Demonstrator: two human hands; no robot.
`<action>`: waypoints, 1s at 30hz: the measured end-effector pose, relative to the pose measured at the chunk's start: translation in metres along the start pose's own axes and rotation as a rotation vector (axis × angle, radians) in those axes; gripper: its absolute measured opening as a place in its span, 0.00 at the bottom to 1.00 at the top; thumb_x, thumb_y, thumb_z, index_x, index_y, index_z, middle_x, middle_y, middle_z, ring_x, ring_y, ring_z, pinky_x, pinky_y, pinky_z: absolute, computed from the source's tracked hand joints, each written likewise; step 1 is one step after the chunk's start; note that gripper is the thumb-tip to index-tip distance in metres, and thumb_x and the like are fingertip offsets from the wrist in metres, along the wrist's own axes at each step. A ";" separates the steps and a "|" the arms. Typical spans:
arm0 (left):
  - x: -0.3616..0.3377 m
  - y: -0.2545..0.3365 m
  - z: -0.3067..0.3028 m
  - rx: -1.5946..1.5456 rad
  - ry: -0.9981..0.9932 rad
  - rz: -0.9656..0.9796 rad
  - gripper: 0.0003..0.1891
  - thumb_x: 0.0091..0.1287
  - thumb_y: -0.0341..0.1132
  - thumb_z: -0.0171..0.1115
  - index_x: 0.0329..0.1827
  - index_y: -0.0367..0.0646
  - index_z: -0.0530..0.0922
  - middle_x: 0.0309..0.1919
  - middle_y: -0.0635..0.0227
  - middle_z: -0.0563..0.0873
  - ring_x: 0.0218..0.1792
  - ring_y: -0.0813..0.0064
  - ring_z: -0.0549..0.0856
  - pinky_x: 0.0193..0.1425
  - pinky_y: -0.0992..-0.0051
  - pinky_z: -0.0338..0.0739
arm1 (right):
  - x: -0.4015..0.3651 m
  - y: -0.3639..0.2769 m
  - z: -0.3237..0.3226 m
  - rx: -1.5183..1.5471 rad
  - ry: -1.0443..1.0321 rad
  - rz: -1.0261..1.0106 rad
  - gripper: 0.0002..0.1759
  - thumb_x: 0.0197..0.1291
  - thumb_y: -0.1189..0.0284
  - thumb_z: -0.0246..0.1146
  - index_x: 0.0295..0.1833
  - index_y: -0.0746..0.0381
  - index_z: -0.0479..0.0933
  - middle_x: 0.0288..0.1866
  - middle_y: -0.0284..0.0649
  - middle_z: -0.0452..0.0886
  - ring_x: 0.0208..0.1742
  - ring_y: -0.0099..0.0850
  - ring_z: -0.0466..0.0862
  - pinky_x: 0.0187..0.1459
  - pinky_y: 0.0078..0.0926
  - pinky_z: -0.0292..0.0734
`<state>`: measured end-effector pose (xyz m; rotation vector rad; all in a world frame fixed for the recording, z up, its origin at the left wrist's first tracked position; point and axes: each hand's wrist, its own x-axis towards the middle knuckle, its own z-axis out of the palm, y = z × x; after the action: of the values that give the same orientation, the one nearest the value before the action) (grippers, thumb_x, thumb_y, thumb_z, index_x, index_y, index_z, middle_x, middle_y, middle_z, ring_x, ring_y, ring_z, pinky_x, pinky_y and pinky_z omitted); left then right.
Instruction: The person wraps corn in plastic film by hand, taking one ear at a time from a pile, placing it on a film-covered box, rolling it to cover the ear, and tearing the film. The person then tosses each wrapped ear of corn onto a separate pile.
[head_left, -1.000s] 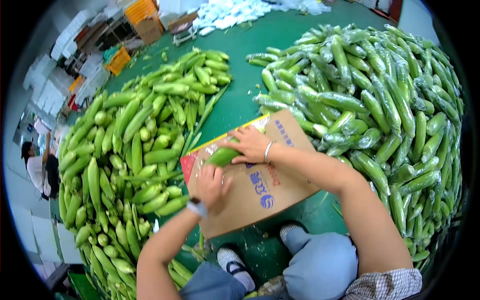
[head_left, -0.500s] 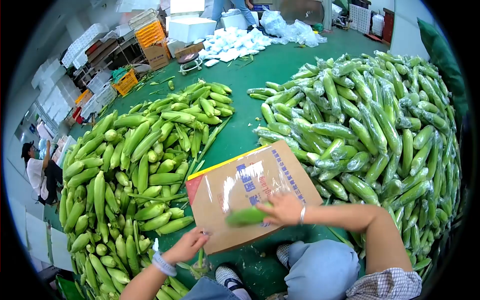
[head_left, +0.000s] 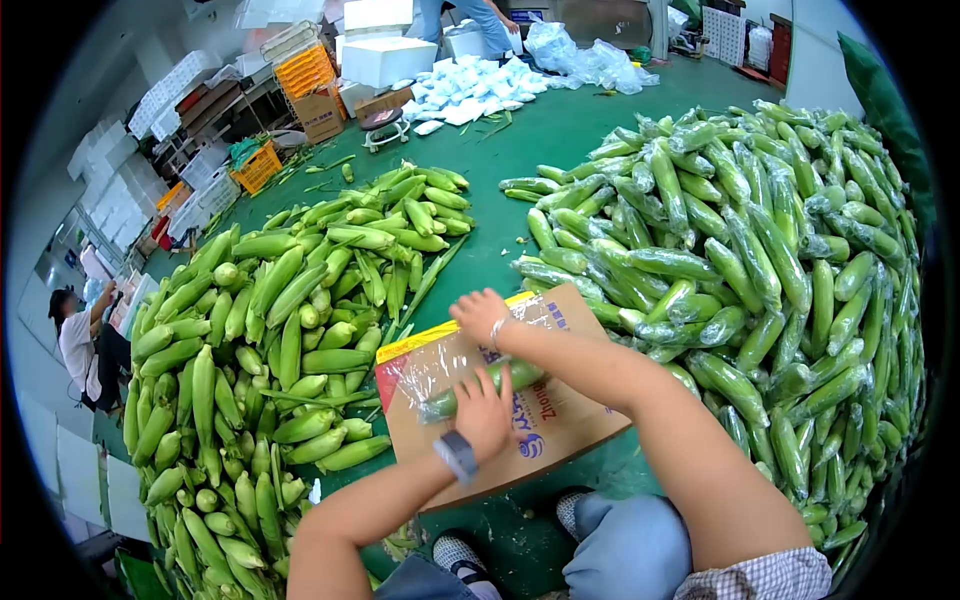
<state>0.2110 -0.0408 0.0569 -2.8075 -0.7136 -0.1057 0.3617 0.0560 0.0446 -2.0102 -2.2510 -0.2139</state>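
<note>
A green ear of corn (head_left: 522, 375) in its husk lies across the printed cardboard (head_left: 572, 430), with shiny clear film around it. My left hand (head_left: 482, 412), a grey band at its wrist, rests over the ear with fingers stretched across it. Beyond it, my right hand (head_left: 482, 316) reaches to the far side of the cardboard near the yellow edge strip (head_left: 420, 340). Its fingers are spread, and the fingertips are at the film there.
A heap of unwrapped corn (head_left: 290, 330) lies to the left and a heap of film-wrapped corn (head_left: 740, 250) to the right. White foam boxes (head_left: 388, 60), a pile of white packets (head_left: 470, 88) and orange crates (head_left: 256, 166) stand farther back. A person (head_left: 85, 345) sits far left.
My right hand has left the ear of corn on the cardboard and moved to the far edge. My left hand has come from the near left corner onto the ear.
</note>
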 end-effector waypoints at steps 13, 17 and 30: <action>0.029 -0.046 -0.002 -0.778 -0.808 0.223 0.27 0.38 0.46 0.72 0.42 0.43 0.78 0.32 0.55 0.83 0.35 0.59 0.82 0.40 0.64 0.75 | 0.020 0.017 -0.003 0.216 -0.451 0.359 0.19 0.45 0.74 0.65 0.47 0.61 0.79 0.51 0.46 0.78 0.52 0.38 0.79 0.49 0.29 0.75; -0.076 -0.008 0.012 -1.097 -1.866 0.946 0.30 0.48 0.43 0.70 0.51 0.34 0.72 0.38 0.62 0.82 0.42 0.74 0.78 0.46 0.73 0.72 | 0.000 0.016 -0.015 0.233 -0.471 0.310 0.17 0.47 0.76 0.62 0.46 0.64 0.78 0.50 0.52 0.77 0.51 0.41 0.79 0.49 0.29 0.75; -0.121 -0.063 -0.084 -2.388 -0.038 -0.527 0.31 0.56 0.50 0.61 0.55 0.39 0.65 0.42 0.59 0.77 0.48 0.63 0.77 0.51 0.60 0.73 | -0.149 -0.134 -0.058 -0.155 0.420 -0.825 0.29 0.60 0.57 0.57 0.60 0.65 0.63 0.50 0.42 0.75 0.54 0.37 0.74 0.59 0.32 0.66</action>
<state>0.0735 -0.0643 0.1359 -3.8604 -2.4405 -2.4462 0.2450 -0.1146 0.0710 -0.8347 -2.6499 -0.8033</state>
